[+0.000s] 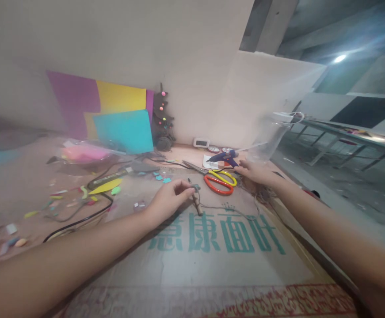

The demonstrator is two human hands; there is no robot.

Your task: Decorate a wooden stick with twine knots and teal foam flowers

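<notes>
My left hand (174, 198) pinches a short brown stick (197, 205) with grey-green cord wound at its upper part. From the stick a thin cord (223, 208) runs right across the printed board. My right hand (254, 172) reaches to the handle end of a blue glue gun (223, 157); its fingertips are blurred, and whether they grip it is unclear. Scissors (219, 184) with one red and one yellow handle lie between my hands, blades toward the back left.
Coloured foam sheets (122, 130) and a small decorated tree (163, 123) stand at the wall. A power strip (108, 176), a black cable and scraps lie left. A clear plastic bin (268, 137) stands back right, near a small clock (201, 142).
</notes>
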